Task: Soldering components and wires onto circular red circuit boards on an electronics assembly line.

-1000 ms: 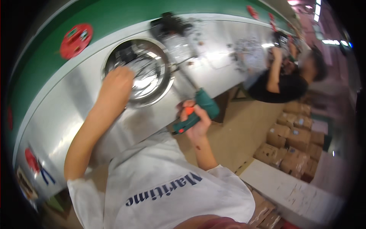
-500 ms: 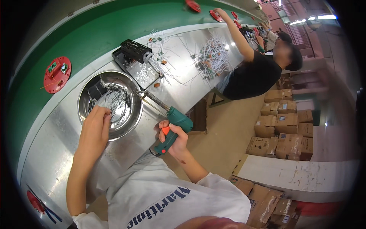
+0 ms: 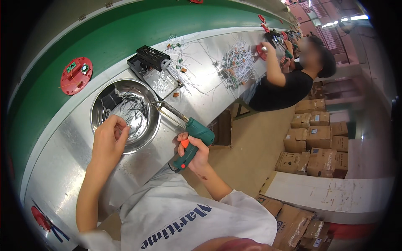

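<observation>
My left hand [image 3: 109, 139] is bent over the near rim of a round steel bowl [image 3: 155, 131]. Its thumb and fingertips are pinched together, and what lies between them is too small to make out. Thin black wires [image 3: 136, 104] lie loose in the bowl, with a dark bundle at its far left side. My right hand [image 3: 196, 154] grips a green soldering gun [image 3: 200, 130] with an orange trigger, one finger on the trigger. The gun's metal tip points up and left, at the bowl's right rim.
Behind the bowl stands a black soldering-iron holder [image 3: 153, 58] with a tray of bright bits. White wires [image 3: 236, 62] are heaped further right. On a green strip lies a red disc [image 3: 76, 75] with circuit boards. A co-worker [image 3: 280, 88] works at the right; cardboard boxes [image 3: 322, 161] are stacked beyond.
My left hand has drawn back slightly, its thumb now showing against the fingers. The red disc has shifted right along the green strip. The co-worker's arm has come down with a red disc.
</observation>
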Demonstrator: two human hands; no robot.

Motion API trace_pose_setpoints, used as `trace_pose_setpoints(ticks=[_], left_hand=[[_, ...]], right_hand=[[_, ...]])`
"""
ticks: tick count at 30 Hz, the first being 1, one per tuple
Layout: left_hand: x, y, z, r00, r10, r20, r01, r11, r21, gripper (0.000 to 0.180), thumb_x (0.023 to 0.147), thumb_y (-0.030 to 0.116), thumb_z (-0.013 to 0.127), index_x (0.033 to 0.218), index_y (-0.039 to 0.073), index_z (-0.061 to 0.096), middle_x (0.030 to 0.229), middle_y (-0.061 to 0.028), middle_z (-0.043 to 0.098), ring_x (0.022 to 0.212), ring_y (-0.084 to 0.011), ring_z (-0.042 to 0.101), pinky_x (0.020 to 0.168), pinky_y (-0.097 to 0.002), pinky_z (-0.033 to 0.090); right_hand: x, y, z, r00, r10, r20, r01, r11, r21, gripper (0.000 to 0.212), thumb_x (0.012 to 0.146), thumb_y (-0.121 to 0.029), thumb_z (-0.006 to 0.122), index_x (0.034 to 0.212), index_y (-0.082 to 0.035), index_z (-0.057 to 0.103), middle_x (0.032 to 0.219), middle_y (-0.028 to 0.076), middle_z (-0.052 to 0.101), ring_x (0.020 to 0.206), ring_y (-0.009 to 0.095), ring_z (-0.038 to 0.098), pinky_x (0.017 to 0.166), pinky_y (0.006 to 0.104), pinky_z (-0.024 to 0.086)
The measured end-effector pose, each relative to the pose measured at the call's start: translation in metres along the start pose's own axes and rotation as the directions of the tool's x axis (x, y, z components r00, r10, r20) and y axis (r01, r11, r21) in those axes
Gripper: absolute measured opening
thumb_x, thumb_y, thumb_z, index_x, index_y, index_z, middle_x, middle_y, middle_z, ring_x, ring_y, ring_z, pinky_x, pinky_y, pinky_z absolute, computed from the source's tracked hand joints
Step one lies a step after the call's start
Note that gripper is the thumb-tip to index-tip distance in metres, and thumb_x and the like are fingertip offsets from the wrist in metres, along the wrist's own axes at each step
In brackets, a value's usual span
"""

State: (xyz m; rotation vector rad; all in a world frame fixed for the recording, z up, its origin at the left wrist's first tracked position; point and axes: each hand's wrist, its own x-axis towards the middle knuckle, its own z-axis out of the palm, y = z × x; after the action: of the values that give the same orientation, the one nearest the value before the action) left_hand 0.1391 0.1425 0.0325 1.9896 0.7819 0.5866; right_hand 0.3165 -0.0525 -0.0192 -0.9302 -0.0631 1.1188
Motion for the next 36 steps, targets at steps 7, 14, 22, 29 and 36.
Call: trace_pose_setpoints(ticks=[7, 14, 22, 29, 36], left_hand=[[-0.007, 0.003, -0.001, 0.994, 0.059, -0.087, -0.058, 0.998, 0.017, 0.011, 0.077, -0.001, 0.067, 0.087, -0.002, 0.063, 0.074, -0.0082, 0.057, 0.056, -0.0163, 0.048, 0.054, -0.0282, 0.040], [-0.028, 0.025, -0.004, 0.971, 0.153, -0.182, -0.147, 0.988, 0.047, 0.006, 0.077, 0.000, 0.068, 0.082, -0.001, 0.064, 0.080, -0.0091, 0.061, 0.063, -0.0192, 0.058, 0.058, -0.0275, 0.048], [-0.078, 0.034, 0.002, 0.985, -0.117, -0.126, 0.108, 0.991, -0.077, 0.005, 0.080, 0.009, 0.069, 0.083, 0.006, 0.066, 0.064, -0.0073, 0.062, 0.051, -0.0197, 0.059, 0.048, -0.0294, 0.046], [-0.114, 0.028, 0.007, 0.962, -0.182, -0.203, 0.153, 0.977, -0.151, 0.006, 0.079, 0.010, 0.070, 0.081, 0.006, 0.066, 0.063, -0.0070, 0.062, 0.049, -0.0196, 0.058, 0.046, -0.0303, 0.044], [-0.124, 0.018, -0.001, 0.975, -0.079, -0.207, 0.069, 0.996, -0.053, 0.006, 0.078, 0.007, 0.071, 0.082, 0.004, 0.068, 0.064, -0.0073, 0.063, 0.052, -0.0179, 0.058, 0.050, -0.0294, 0.046]], right_hand=[[-0.004, 0.001, 0.003, 1.000, -0.005, 0.015, 0.005, 1.000, -0.012, 0.023, 0.084, -0.023, 0.052, 0.089, -0.001, 0.056, 0.094, 0.013, 0.056, 0.055, 0.018, 0.054, 0.079, 0.0299, 0.043], [-0.010, -0.002, 0.011, 0.997, 0.008, 0.072, -0.003, 0.998, -0.067, 0.021, 0.084, -0.020, 0.054, 0.092, 0.000, 0.057, 0.096, 0.013, 0.056, 0.059, 0.019, 0.054, 0.070, 0.0301, 0.045], [-0.024, 0.006, 0.066, 0.952, -0.020, 0.306, 0.127, 0.934, -0.333, 0.029, 0.083, -0.007, 0.061, 0.109, 0.001, 0.051, 0.106, 0.013, 0.054, 0.085, 0.021, 0.061, 0.067, 0.0282, 0.048], [-0.017, 0.036, 0.086, 0.907, 0.047, 0.418, 0.168, 0.871, -0.462, 0.043, 0.076, 0.011, 0.064, 0.115, 0.000, 0.051, 0.109, 0.011, 0.055, 0.091, 0.020, 0.061, 0.078, 0.0307, 0.050], [-0.020, 0.055, 0.099, 0.919, -0.026, 0.394, 0.219, 0.864, -0.453, 0.036, 0.074, 0.012, 0.068, 0.107, 0.002, 0.056, 0.102, 0.010, 0.059, 0.083, 0.014, 0.061, 0.075, 0.0272, 0.050]])
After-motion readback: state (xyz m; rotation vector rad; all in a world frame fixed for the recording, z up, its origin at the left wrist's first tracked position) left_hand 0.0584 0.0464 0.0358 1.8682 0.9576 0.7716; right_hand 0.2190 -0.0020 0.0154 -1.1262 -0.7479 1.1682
